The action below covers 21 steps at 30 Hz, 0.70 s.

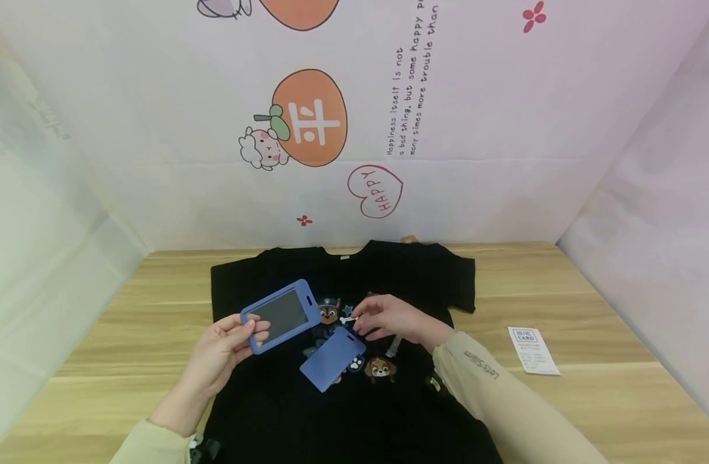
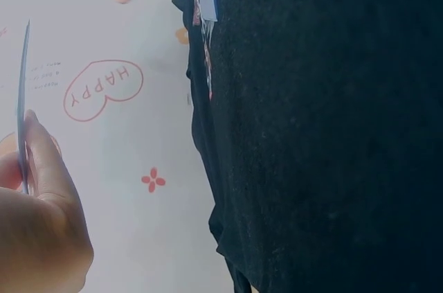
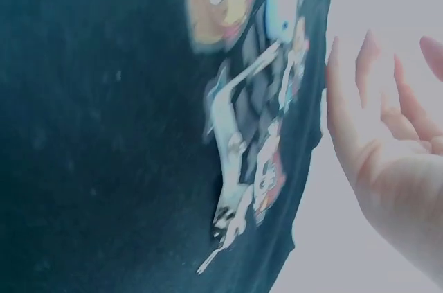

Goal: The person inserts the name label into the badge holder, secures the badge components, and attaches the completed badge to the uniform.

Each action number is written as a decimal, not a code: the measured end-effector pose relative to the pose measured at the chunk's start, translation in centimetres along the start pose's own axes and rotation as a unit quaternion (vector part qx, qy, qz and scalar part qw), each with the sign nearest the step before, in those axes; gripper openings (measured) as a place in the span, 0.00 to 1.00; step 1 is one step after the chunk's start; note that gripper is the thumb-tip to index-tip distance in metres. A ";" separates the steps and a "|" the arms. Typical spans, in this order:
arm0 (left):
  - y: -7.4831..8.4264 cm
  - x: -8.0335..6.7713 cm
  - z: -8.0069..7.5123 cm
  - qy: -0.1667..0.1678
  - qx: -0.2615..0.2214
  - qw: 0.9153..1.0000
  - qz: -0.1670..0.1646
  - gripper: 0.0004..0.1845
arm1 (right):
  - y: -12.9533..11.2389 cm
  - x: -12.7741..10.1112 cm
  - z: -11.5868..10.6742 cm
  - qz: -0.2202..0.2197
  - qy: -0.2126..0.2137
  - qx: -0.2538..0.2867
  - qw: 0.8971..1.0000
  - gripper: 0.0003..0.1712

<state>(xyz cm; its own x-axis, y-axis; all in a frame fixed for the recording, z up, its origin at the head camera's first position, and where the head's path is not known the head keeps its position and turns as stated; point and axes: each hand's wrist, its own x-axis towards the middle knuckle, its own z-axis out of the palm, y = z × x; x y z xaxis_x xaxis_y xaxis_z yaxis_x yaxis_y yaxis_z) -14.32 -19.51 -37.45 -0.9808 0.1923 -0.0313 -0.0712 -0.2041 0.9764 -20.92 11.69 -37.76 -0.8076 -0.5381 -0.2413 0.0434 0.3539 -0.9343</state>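
Note:
My left hand (image 1: 223, 348) pinches a blue card holder (image 1: 287, 316) with a clear window by its lower left end, thumb in front and fingertips showing through the window. In the left wrist view, the holder (image 2: 23, 99) appears almost edge-on. A flat blue panel (image 1: 331, 361) with a slot near one end lies on a black T-shirt (image 1: 308, 419). Just above the panel's slotted end hovers my right hand (image 1: 392, 317), fingers loosely bent. The right wrist view shows that hand (image 3: 394, 134) with relaxed fingers and nothing visible in them.
The T-shirt, printed with cartoon dogs (image 1: 380, 368), is spread on a wooden table (image 1: 610, 386). A white printed card (image 1: 534, 351) lies on the right side. Behind the table hangs a white cloth (image 1: 476, 129) with drawings, and pale cloth encloses both sides.

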 end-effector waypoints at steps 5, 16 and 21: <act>-0.1 0.1 0.1 -0.004 -0.004 1.000 0.000 0.12 | -0.6 -1.3 0.5 -0.036 0.003 0.014 0.999 0.18; -0.4 0.2 0.1 -0.013 -0.012 1.000 0.002 0.12 | -0.5 -3.7 1.1 -0.070 -0.016 0.010 0.997 0.17; -0.3 0.2 0.0 -0.021 -0.021 1.000 0.006 0.13 | 0.3 -4.9 0.6 -0.071 -0.009 0.000 0.997 0.16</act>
<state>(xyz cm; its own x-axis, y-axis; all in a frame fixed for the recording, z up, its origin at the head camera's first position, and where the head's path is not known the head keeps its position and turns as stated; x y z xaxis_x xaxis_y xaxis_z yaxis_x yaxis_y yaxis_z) -14.46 -19.41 -37.79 -0.9732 0.2296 -0.0108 -0.0687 -0.2457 0.9669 -16.60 13.90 -36.99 -0.7945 -0.5968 -0.1123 -0.0693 0.2729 -0.9596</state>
